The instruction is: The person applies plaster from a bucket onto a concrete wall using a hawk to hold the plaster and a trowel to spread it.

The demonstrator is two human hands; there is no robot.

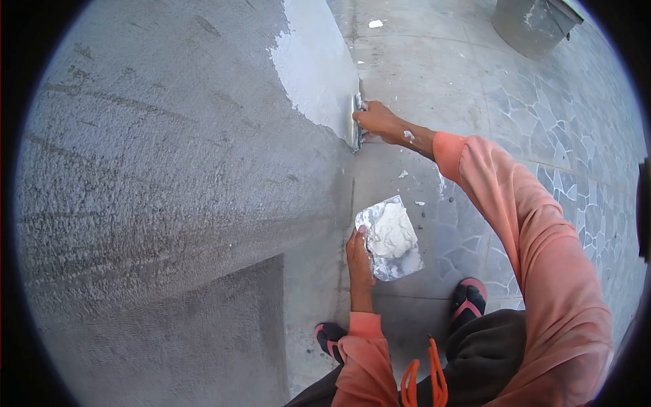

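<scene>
My right hand (pixel 378 122) grips a plastering trowel (pixel 356 122), its blade edge-on to me and against the wall at the lower edge of a white plaster patch (pixel 315 64). Below it, my left hand (pixel 359 261) holds a flat metal plate (pixel 400 270) by its left edge, thumb on top. A thick heap of white plaster (pixel 392 232) lies on that plate. White smears mark my right wrist.
A rough grey wall (pixel 169 149) fills the left side, with a recessed section (pixel 224 339) low down. A grey bucket (pixel 532 28) stands at the top right. White crumbs dot the tiled floor (pixel 434 81). My sandalled feet are below.
</scene>
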